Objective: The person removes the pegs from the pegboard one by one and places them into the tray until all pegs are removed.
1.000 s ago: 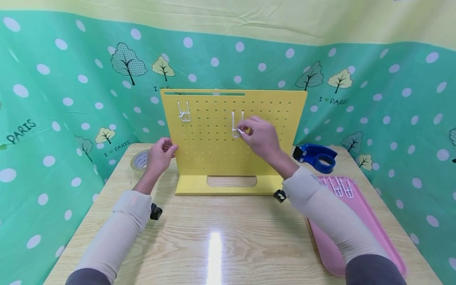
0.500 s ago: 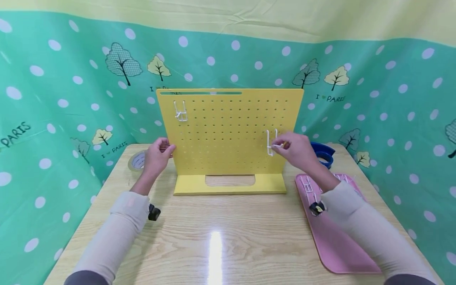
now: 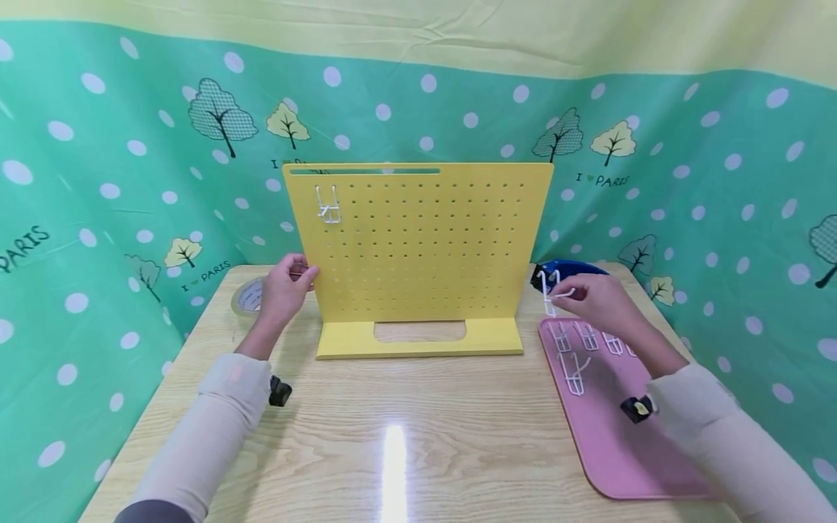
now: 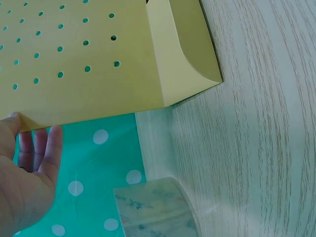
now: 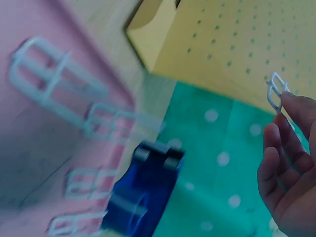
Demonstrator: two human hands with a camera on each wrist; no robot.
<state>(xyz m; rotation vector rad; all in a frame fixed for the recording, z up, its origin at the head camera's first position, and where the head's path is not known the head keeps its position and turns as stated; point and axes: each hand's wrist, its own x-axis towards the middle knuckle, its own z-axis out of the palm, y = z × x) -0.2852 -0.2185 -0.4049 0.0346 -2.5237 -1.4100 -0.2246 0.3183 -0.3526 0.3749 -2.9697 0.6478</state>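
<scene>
A yellow pegboard (image 3: pixel 418 283) stands upright on its base on the wooden table. My left hand (image 3: pixel 283 294) pinches its left edge between thumb and fingers, as the left wrist view also shows. One white wire hook (image 3: pixel 329 206) hangs near the board's upper left corner. My right hand (image 3: pixel 598 301) is to the right of the board, above the far end of a pink tray (image 3: pixel 628 450). Between its thumb and fingertips it pinches another white wire pegboard hook (image 5: pixel 275 89), held up in the air. Several more white hooks (image 3: pixel 573 374) lie in the tray.
Behind the tray lies a blue tape dispenser (image 3: pixel 569 267), partly hidden by my right hand. A roll of clear tape (image 3: pixel 247 296) lies left of the board, behind my left hand. A green dotted curtain (image 3: pixel 418 123) encloses the back and sides of the table (image 3: pixel 327 436).
My right hand has carried the white hook away from the pegboard's middle, rightward and down to above the tray. My left hand keeps its grip on the board's edge.
</scene>
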